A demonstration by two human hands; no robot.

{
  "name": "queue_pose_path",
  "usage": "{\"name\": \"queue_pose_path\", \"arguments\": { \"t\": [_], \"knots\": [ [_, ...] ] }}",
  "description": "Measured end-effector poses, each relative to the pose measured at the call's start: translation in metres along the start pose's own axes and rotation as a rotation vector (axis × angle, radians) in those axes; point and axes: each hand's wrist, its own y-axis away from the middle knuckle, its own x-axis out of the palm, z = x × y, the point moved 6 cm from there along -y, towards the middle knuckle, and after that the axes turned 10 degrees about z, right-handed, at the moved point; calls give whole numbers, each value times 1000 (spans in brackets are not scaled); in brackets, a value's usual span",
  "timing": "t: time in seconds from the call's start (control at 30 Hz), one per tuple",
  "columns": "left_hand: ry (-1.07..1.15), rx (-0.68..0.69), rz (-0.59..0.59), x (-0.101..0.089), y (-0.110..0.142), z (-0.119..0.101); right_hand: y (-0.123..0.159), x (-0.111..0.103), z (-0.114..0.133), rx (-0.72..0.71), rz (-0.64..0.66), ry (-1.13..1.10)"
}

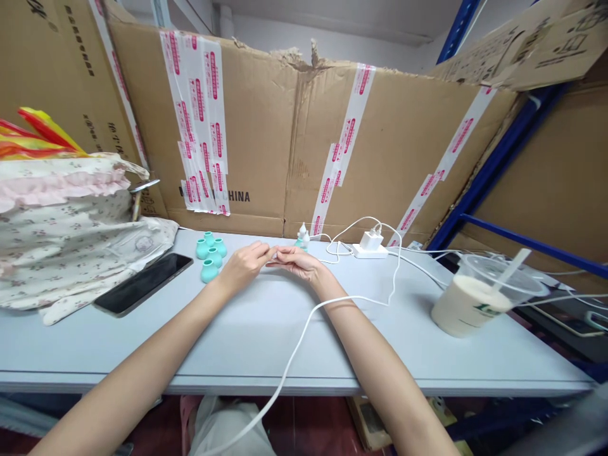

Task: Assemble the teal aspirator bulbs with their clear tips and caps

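Observation:
My left hand point(246, 263) and my right hand point(300, 263) meet above the middle of the grey table point(266, 342), fingertips together. Both are closed in a pinch around something very small, which the fingers hide. Left of my left hand stand several small turquoise pot-shaped pieces point(209, 271) with open round necks. Just behind my right hand are small turquoise pieces with white pointed tips point(304, 238), partly covered by the hand. A white cable point(304, 332) loops across my right forearm and down over the table's front edge.
A black phone point(145, 284) lies beside a flowered cloth bag point(71, 234) on the left. At the back, a white charger point(371, 239) sits in a power strip point(370, 252). A plastic cup with a milky drink point(470, 301) stands right. Taped cardboard point(266, 139) walls the back.

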Motion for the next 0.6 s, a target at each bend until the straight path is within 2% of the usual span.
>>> {"name": "queue_pose_path", "arguments": {
  "t": [0.2,0.33,0.43,0.6],
  "knots": [
    [169,-186,-42,-8,0,21,-3,11,10,-103,-104,21],
    [327,-314,-219,-21,4,29,-4,19,17,-148,-88,21],
    [373,-333,-314,-30,5,28,-4,25,22,-182,-46,27],
    [345,-294,-328,-33,5,21,-1,28,24,-181,-68,32]
  ]
}}
